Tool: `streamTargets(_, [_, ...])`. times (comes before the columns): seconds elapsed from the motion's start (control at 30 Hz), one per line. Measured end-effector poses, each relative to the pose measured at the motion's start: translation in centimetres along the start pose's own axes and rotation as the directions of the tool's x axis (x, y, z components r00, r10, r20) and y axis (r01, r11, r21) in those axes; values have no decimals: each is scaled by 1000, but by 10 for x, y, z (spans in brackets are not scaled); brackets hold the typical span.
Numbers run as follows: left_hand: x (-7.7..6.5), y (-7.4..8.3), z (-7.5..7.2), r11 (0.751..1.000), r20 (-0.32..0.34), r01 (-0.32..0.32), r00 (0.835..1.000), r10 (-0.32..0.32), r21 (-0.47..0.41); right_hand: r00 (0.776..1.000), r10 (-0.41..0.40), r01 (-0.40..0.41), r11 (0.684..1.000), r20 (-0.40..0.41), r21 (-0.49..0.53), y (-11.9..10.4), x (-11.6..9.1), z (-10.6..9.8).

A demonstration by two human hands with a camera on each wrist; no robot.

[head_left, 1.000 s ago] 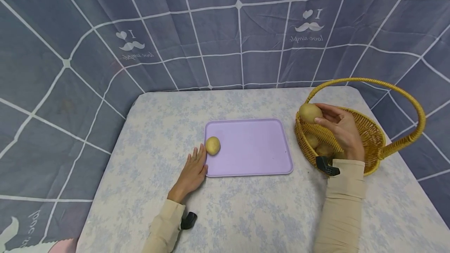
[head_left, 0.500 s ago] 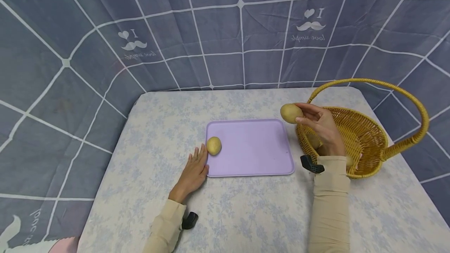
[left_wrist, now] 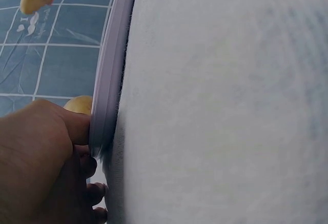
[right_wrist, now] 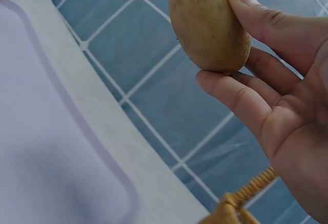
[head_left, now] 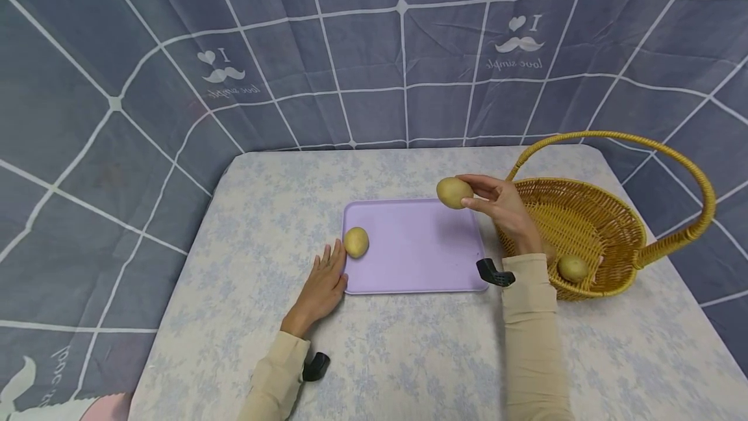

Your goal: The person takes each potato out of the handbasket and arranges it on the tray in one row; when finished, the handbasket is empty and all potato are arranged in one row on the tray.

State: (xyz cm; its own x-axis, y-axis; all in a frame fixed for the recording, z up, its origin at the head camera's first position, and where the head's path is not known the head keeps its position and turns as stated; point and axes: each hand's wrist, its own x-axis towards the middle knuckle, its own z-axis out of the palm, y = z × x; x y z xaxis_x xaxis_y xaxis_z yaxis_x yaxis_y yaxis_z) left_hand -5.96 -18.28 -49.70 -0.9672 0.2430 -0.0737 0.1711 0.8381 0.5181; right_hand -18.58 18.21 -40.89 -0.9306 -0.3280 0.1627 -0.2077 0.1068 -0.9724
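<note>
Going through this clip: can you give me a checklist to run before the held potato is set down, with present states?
1. Right hand secure on the held potato: ok, thumb and fingers pinch it.
2. Held potato off the tray: ok, raised near its far right corner.
3. Bare space on the tray: ok, one potato lies at its left edge.
4. Tray steadied: cannot tell; left hand touches its left edge, pressure unseen.
5. Right sleeve clear of the basket: cannot tell, they overlap in the head view.

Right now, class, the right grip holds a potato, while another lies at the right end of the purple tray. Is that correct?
Not quite: the head view shows the other potato at the left end of the purple tray. The right grip does hold a potato.
</note>
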Motion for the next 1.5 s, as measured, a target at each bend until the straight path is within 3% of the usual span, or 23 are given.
streamTargets(0.43, [-1,0,0,1000,-7,-6,1000,6,8,994,18,-26,997,112,72,14,21,41])
streamTargets(0.97, [-1,-1,2,1000,-16,-10,1000,10,-5,966,77,-84,996,247,18,32,33,88])
streamTargets(1.5, [0,-1,1,1000,-18,-11,1000,10,-18,932,112,-108,994,343,-31,57,33,116])
